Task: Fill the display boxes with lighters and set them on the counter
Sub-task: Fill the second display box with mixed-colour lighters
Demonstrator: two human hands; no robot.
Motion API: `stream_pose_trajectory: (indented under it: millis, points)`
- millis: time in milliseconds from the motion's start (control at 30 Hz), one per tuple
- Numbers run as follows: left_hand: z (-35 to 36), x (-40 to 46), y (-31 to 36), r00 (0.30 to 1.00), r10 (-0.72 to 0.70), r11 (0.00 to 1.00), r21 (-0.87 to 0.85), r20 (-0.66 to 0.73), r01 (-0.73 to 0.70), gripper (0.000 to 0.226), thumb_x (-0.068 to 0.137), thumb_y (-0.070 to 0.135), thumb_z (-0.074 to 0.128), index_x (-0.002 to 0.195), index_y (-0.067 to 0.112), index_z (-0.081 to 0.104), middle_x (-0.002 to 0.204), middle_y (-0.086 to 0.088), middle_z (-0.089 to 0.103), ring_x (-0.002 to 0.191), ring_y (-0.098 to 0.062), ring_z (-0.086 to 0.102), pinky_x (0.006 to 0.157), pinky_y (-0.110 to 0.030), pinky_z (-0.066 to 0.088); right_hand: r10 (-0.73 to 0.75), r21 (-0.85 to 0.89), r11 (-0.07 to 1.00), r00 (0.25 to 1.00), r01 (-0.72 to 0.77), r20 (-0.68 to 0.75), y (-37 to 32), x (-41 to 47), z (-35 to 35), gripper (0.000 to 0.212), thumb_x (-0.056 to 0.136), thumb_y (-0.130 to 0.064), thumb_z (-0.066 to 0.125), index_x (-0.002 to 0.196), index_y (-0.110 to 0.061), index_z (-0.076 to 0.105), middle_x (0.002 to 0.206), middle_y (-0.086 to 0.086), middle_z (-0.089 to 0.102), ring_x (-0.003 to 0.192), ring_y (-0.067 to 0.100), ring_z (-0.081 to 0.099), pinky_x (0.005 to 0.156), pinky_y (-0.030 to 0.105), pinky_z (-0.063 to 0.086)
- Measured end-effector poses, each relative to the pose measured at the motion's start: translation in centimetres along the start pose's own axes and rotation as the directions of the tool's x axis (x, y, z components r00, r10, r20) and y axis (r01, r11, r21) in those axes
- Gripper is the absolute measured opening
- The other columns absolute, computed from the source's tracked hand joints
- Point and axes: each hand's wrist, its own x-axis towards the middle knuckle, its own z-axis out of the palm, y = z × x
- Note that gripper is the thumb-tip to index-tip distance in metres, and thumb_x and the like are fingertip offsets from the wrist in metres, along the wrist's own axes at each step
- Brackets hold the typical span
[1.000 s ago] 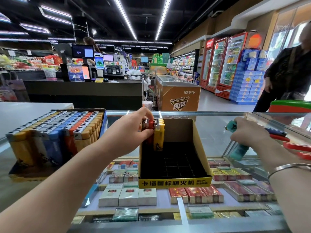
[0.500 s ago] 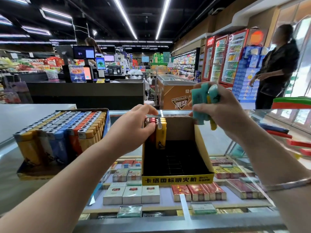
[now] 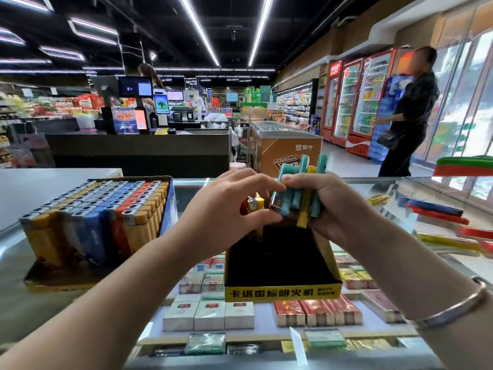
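The right hand (image 3: 330, 206) grips a bunch of lighters (image 3: 298, 193), fingers curled around them, above the open box (image 3: 282, 292) on the glass counter (image 3: 400, 198). The left hand (image 3: 226, 206) seems to pinch one, though its fingertips blur. A full box (image 3: 93, 217) sits at nine o'clock.

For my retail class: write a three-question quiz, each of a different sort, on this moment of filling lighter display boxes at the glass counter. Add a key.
1. True or false: the full display box stands to the left of the box being filled.
2. What does the right hand hold? A) one red lighter B) a bundle of teal and yellow lighters C) a cigarette pack
3. Fill in: the left hand reaches to the teal lighter at the ____ end of the bundle.

Key: 1 true; 2 B; 3 left
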Motion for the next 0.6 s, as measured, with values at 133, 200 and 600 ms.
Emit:
stream_pose_trajectory:
  millis: [133, 200, 600]
  points:
    - [-0.2, 0.1, 0.2, 0.993, 0.026, 0.997, -0.073, -0.111, -0.034, 0.035, 0.078, 0.045, 0.058, 0.104, 0.023, 0.067, 0.1, 0.012, 0.053, 0.092, -0.007, 0.057, 0.075, -0.033, 0.053, 0.025, 0.0, 1.0, 0.994, -0.025, 0.108, -0.1, -0.3, 0.2, 0.031, 0.07, -0.014, 0.065, 0.097, -0.003, 0.056, 0.064, 0.009, 0.063, 0.053, 0.017, 0.063, 0.047, 0.026, 0.053]
    - [-0.2, 0.2, 0.4, 0.991, 0.037, 0.995, -0.09, -0.127, -0.049, 0.027, 0.082, 0.037, 0.059, 0.102, 0.02, 0.066, 0.104, 0.009, 0.057, 0.095, -0.009, 0.059, 0.075, -0.034, 0.054, 0.062, -0.046, 0.997, 0.987, -0.055, 0.15, -0.1, -0.4, 0.2, 0.025, 0.076, -0.018, 0.062, 0.093, -0.002, 0.054, 0.06, 0.01, 0.061, 0.048, 0.017, 0.06, 0.043, 0.023, 0.05]
    - [-0.4, 0.2, 0.4, 0.962, -0.211, 0.942, -0.298, -0.173, 0.153, 0.011, 0.084, 0.028, 0.061, 0.094, 0.03, 0.06, 0.081, 0.016, 0.061, 0.063, 0.0, 0.061, 0.059, -0.016, 0.052, -0.345, -0.302, 0.896, 0.939, 0.325, -0.011, -0.9, 0.0, -1.1, 0.011, 0.083, 0.004, 0.055, 0.084, -0.006, 0.052, 0.055, 0.007, 0.05, 0.044, 0.02, 0.052, 0.045, 0.028, 0.047]
